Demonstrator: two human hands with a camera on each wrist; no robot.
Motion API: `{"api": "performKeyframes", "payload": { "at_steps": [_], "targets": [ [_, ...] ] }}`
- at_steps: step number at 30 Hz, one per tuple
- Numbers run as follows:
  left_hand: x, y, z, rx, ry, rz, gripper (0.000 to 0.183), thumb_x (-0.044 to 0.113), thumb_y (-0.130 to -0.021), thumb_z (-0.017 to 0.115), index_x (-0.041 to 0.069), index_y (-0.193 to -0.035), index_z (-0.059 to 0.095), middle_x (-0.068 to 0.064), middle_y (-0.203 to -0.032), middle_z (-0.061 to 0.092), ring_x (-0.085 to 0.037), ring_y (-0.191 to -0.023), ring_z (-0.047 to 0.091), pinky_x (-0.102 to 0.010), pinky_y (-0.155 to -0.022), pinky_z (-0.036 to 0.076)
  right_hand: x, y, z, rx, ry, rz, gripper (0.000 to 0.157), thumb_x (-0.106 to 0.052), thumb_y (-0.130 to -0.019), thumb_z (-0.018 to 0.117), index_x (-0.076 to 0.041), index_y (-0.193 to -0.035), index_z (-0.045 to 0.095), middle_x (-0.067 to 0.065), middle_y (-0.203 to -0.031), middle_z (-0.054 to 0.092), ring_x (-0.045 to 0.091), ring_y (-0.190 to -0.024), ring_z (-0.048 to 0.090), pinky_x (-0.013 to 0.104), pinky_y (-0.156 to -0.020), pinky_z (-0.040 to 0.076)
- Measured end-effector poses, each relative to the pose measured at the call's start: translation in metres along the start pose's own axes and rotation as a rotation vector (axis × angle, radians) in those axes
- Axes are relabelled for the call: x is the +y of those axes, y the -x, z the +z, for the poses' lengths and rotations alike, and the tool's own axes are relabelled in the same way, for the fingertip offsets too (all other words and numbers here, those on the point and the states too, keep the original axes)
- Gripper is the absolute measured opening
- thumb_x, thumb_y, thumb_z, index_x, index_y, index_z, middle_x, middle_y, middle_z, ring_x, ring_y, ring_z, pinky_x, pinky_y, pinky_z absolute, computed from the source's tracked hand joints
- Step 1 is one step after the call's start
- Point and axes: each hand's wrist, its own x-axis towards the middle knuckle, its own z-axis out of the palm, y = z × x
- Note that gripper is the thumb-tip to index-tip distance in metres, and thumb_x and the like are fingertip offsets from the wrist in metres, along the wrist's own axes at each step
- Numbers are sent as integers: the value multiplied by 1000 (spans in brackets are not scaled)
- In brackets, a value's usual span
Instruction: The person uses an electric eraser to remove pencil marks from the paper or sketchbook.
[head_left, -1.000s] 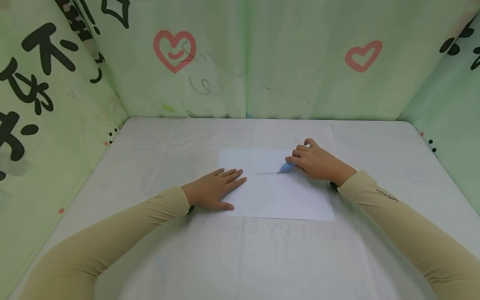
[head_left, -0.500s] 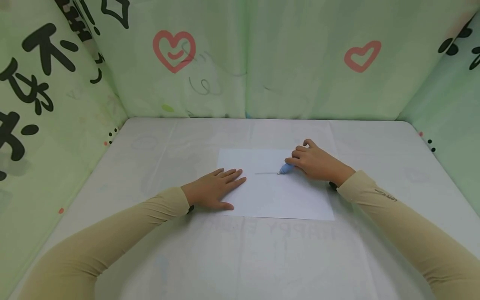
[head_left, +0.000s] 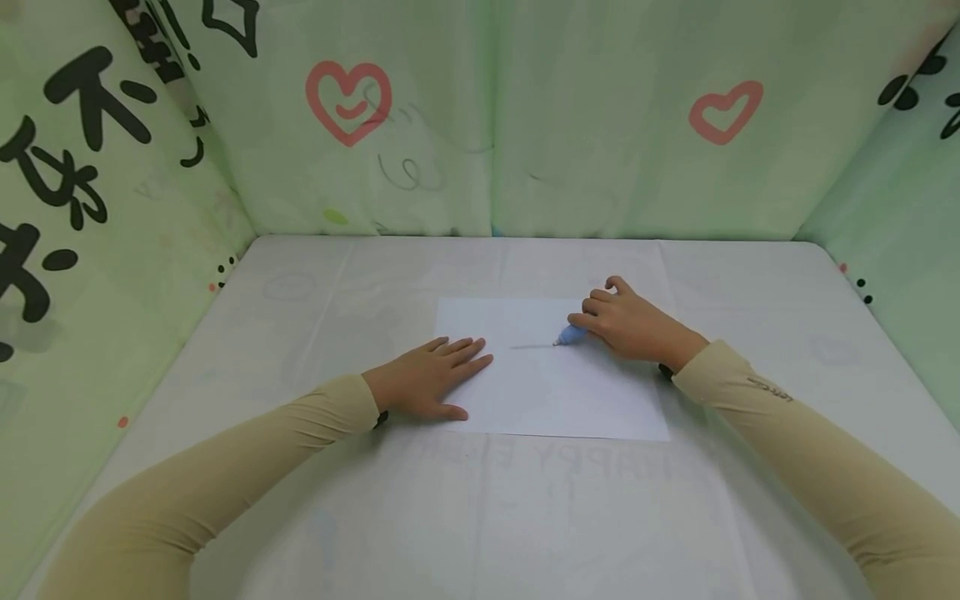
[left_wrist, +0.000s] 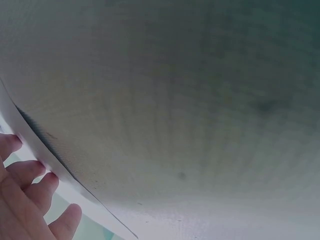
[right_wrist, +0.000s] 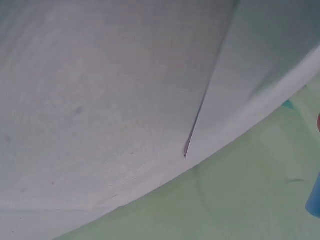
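A white sheet of paper [head_left: 555, 400] lies on the table, and my left hand [head_left: 427, 383] rests on its left part with the fingers spread. Over the right part of the sheet, my right hand [head_left: 641, 325] grips a thick blue pen [head_left: 572, 335] whose tip points down and left to the paper. A faint thin line [head_left: 531, 347] runs leftward from the tip. The right wrist view catches only a blue end of the pen [right_wrist: 314, 202] at its right edge. Fingers of the left hand [left_wrist: 30, 200] show at lower left in the left wrist view.
A white cloth [head_left: 360, 517] covers the table, with faint mirrored lettering near the paper's front edge. Green printed curtains [head_left: 585, 150] stand behind the table and along both sides.
My right hand and the pen have shifted only very slightly. The left hand, the paper and the line look the same.
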Motion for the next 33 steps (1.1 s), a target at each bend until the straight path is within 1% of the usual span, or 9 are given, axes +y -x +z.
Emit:
{"api": "performKeyframes", "payload": {
  "at_steps": [5, 11, 18, 22, 28, 33],
  "targets": [
    [0, 1, -1, 1, 5, 0, 83, 59, -90, 46, 15, -152, 12, -10, -159, 11, -26, -147, 15, -46, -119, 14, 0, 0, 0, 0, 1, -2, 26, -6, -76, 74, -11, -99, 63, 7, -83, 62, 23, -79, 56, 47, -81, 38],
    [1, 1, -2, 5, 4, 5, 83, 58, -91, 47, 14, -152, 14, -11, -159, 13, -27, -147, 16, -47, -118, 15, 0, 0, 1, -10, -5, 11, 24, -6, -78, 72, -10, -100, 63, 7, -84, 63, 23, -80, 56, 47, -81, 38],
    [1, 1, -1, 11, 3, 11, 83, 58, -91, 46, 14, -152, 14, -11, -159, 13, -28, -146, 16, -48, -118, 16, 0, -1, 1, 13, -6, 12, 24, -6, -77, 73, -11, -98, 64, 7, -82, 62, 23, -78, 56, 47, -82, 37],
    [1, 1, -1, 7, 13, 10, 83, 58, -91, 47, 13, -152, 14, -12, -159, 13, -28, -146, 16, -48, -118, 16, 0, 0, 1, 3, -14, 17, 24, -6, -77, 73, -10, -99, 64, 7, -82, 63, 23, -79, 56, 47, -82, 37],
    [0, 0, 0, -8, -5, -1, 84, 60, -90, 45, 16, -153, 11, -9, -159, 10, -26, -147, 14, -46, -119, 14, 0, 0, 0, 3, -20, 16, 24, -5, -76, 73, -10, -99, 64, 7, -82, 62, 24, -79, 56, 47, -81, 37],
    [-1, 0, 1, 3, 0, 4, 84, 60, -90, 45, 15, -153, 11, -10, -159, 11, -27, -147, 14, -47, -119, 14, 0, 1, -1, -13, -18, 24, 24, -6, -77, 73, -10, -99, 64, 7, -82, 62, 24, -78, 56, 47, -81, 37]
  ]
}}
